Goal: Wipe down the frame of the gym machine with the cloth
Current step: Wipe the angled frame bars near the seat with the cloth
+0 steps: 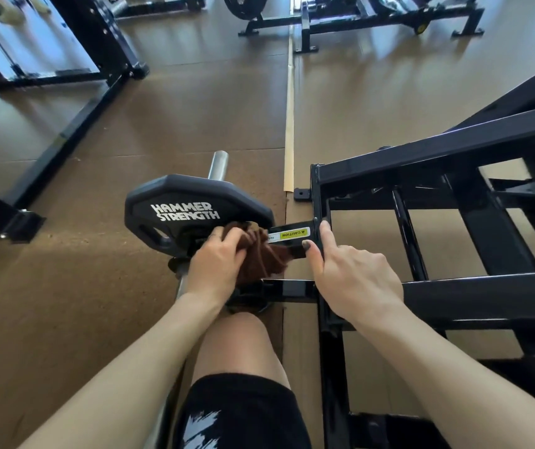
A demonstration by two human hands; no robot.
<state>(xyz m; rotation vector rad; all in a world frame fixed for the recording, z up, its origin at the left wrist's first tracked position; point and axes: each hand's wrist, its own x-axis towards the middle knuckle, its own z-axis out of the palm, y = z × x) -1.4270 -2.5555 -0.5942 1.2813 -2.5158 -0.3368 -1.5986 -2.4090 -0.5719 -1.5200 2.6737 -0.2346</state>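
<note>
Your left hand (217,260) grips the bunched brown cloth (259,251) against the black frame (438,153) beside the plate (191,209); your right hand (353,273) rests loose-fingered on the frame. Brown floor (195,108), more machines around.

1. The cloth (261,251) is dark brown, bunched into soft folds, pressed against a short black arm of the machine just beside the weight plate; part of it hangs loosely down.
2. The frame (434,160) is glossy black square tubing, welded into an open lattice low over the floor (a yellow caution label sits on the short arm).
</note>
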